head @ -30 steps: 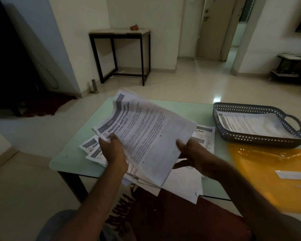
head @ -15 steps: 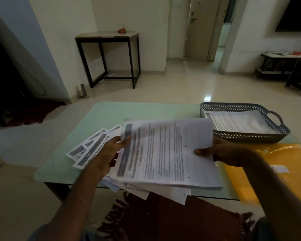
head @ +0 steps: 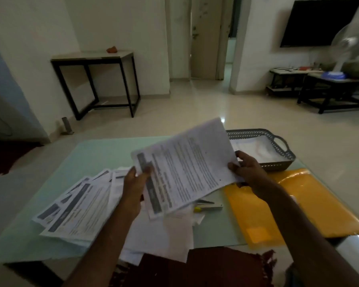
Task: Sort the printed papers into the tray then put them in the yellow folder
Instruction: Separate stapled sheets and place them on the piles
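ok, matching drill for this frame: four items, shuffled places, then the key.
1 white printed sheet
2 grey perforated plastic tray
3 yellow plastic folder
4 fanned pile of printed papers

A flat on pale green glass table, near right
B far right, paper inside
C lifted, gripped at both ends
D spread out at left

Pairs: 1-C, 2-B, 3-A, 4-D

The print on the held sheet (head: 187,168) was smeared past reading. That sheet covered the near left corner of the tray (head: 278,150), whose contents showed only as a pale blur. A small object (head: 208,206) on the worktop (head: 104,154) lay half hidden under it. The right forearm (head: 294,220) covered part of the yellow folder (head: 311,204); headings on the loose papers (head: 77,210) were too blurred to read.
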`<state>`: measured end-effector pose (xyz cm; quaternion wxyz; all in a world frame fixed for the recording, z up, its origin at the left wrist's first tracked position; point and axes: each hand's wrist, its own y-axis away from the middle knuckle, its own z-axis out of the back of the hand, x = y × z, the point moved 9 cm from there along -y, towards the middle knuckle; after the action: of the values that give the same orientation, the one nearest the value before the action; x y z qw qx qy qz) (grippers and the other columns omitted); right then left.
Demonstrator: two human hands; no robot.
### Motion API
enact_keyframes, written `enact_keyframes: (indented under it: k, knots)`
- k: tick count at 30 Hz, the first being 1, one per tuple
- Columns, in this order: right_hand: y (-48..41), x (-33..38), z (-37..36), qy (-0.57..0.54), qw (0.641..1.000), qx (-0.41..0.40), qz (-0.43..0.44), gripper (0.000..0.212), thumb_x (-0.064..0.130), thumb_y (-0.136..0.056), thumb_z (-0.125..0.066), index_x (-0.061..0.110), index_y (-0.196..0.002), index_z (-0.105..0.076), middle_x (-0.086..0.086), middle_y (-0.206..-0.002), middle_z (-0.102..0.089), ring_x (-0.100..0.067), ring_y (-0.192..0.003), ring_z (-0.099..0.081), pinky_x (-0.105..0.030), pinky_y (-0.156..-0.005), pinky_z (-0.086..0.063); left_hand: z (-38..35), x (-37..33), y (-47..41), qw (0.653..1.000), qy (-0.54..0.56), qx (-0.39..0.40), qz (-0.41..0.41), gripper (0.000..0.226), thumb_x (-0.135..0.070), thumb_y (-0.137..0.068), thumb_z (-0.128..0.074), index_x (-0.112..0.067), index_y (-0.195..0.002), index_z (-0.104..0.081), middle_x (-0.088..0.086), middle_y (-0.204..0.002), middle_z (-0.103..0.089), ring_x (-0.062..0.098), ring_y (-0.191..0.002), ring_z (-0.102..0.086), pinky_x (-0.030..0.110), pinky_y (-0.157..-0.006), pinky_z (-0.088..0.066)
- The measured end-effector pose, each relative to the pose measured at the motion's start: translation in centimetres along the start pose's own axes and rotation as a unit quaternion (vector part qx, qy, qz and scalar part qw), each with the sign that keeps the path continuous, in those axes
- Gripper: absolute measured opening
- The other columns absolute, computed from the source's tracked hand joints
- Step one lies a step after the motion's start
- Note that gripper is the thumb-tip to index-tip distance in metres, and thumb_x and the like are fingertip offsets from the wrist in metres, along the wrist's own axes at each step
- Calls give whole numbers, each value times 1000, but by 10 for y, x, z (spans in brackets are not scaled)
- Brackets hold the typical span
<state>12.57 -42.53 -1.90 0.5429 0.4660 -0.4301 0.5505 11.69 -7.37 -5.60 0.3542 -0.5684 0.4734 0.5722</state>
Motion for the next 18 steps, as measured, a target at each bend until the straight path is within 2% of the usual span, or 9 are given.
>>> enact_keyframes:
  k: [2,3,7,9,12,14,16,18]
  knots:
    - [-7,-5,37,-26,997,-76,-6,18,18,-101,-62,17,-119,-59,-14,-102,-68,-19,-67,-62,-29,-50,-51,-50,5,0,997,-1,75,7,11,-17,-94,-66,-17,-104,-64,9,-100,-74,18,-74,-74,37,-60,-61]
    - [-11,-9,55,-29,994,-104,-11,19,19,-100,-64,17,-119,-60,-14,-104,-69,-21,-69,-62,-29,-50,-51,-71,7,-2,996,-12,89,0,14,-13,-95,-64,-14,-108,-62,10,-105,-73,19,-77,-74,36,-59,-61]
    - [-33,-31,122,-59,971,-230,-13,33,20,-90,-77,13,-118,-61,-14,-110,-69,-29,-88,-69,-37,-61,-56,-142,-8,-19,993,-92,59,-55,22,-13,-99,-57,-16,-121,-55,5,-107,-68,17,-80,-70,31,-49,-58]
    - [-45,-38,150,-80,956,-281,-7,36,18,-87,-80,13,-118,-63,-14,-115,-66,-27,-89,-68,-33,-57,-56,-176,-17,-34,986,-141,54,-75,24,-17,-100,-54,-17,-124,-52,6,-110,-67,21,-84,-70,32,-52,-59]
    - [-68,-49,180,-78,947,-311,-1,37,11,-87,-79,12,-119,-61,-15,-121,-65,-27,-94,-68,-30,-58,-59,-225,-20,-58,978,-183,67,-79,25,-18,-101,-51,-15,-126,-51,8,-115,-66,22,-88,-68,32,-59,-59]
    - [-79,-55,196,-25,942,-336,0,36,9,-87,-77,14,-118,-61,-15,-123,-64,-27,-99,-67,-38,-70,-61,-250,-19,-73,970,-215,79,-83,28,-19,-102,-51,-13,-129,-50,8,-118,-64,20,-87,-65,27,-58,-55]
    - [-86,-62,207,23,936,-351,-3,35,8,-87,-76,15,-119,-62,-14,-124,-64,-27,-103,-64,-39,-80,-58,-268,-10,-87,963,-243,93,-68,32,-22,-101,-53,-11,-131,-48,9,-121,-63,24,-93,-66,27,-57,-55]
    - [-88,-69,212,87,931,-355,-13,40,11,-87,-75,14,-124,-60,-15,-127,-62,-31,-109,-62,-42,-89,-55,-274,-1,-96,954,-281,92,-54,40,-28,-98,-60,-8,-129,-45,12,-124,-62,29,-102,-66,36,-72,-59]
